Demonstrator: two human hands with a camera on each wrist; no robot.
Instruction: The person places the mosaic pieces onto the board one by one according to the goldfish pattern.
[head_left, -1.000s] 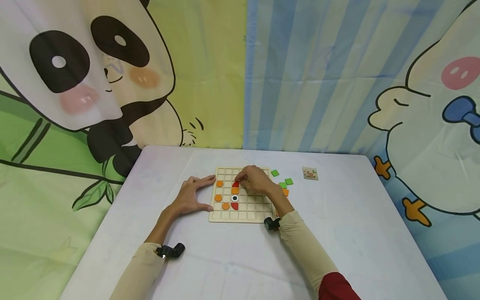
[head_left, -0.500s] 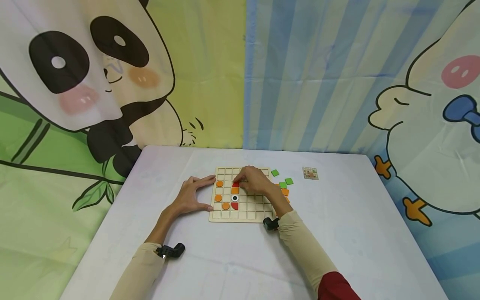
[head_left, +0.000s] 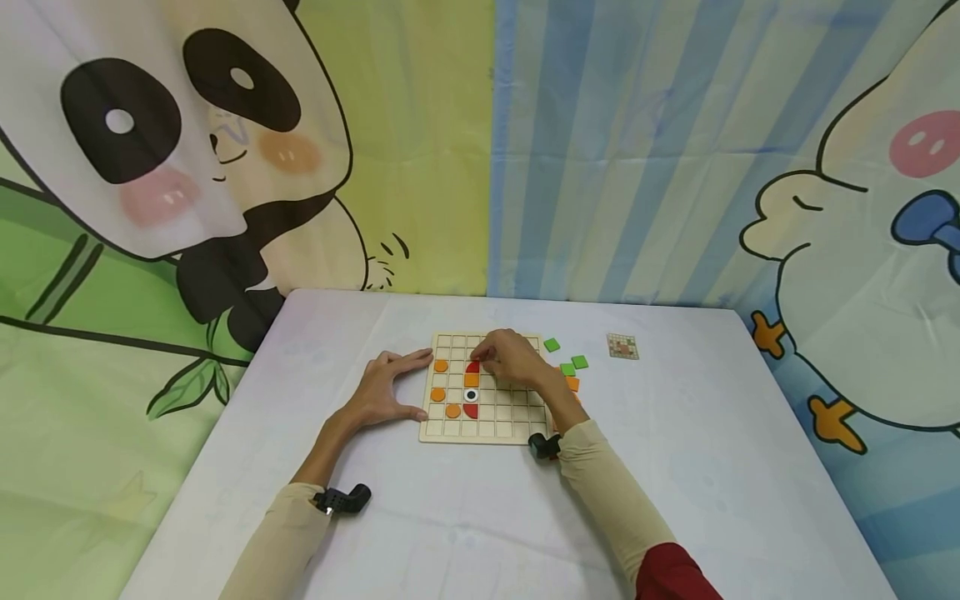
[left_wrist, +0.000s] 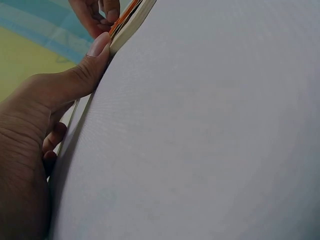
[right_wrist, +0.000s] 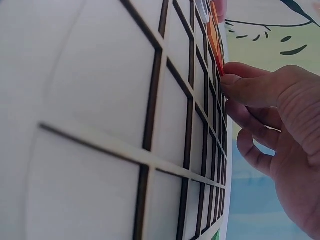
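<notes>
A wooden grid board (head_left: 517, 427) lies flat on the white table. My left hand (head_left: 378, 390) is spread at its left edge, thumb and fingertips touching the rim; the thumb (left_wrist: 82, 75) shows against the edge in the left wrist view. Over the board, my right hand (head_left: 513, 358) pinches a red quarter-round piece (head_left: 472, 367) at its cell with thumb and index finger. Below that piece sit an orange square (head_left: 471, 380), a white disc with a black dot (head_left: 471, 395) and another red piece (head_left: 470, 411). Several orange discs (head_left: 438, 394) lie in cells farther left.
Green squares (head_left: 552, 344) and orange pieces (head_left: 572, 383) lie loose right of the board, partly hidden by the right forearm. A small patterned card (head_left: 622, 347) rests farther right. Printed curtains (head_left: 637, 150) hang behind the table.
Both hands stay almost where they were. The right fingers shift very slightly at the red piece; the whole view moves a little.
</notes>
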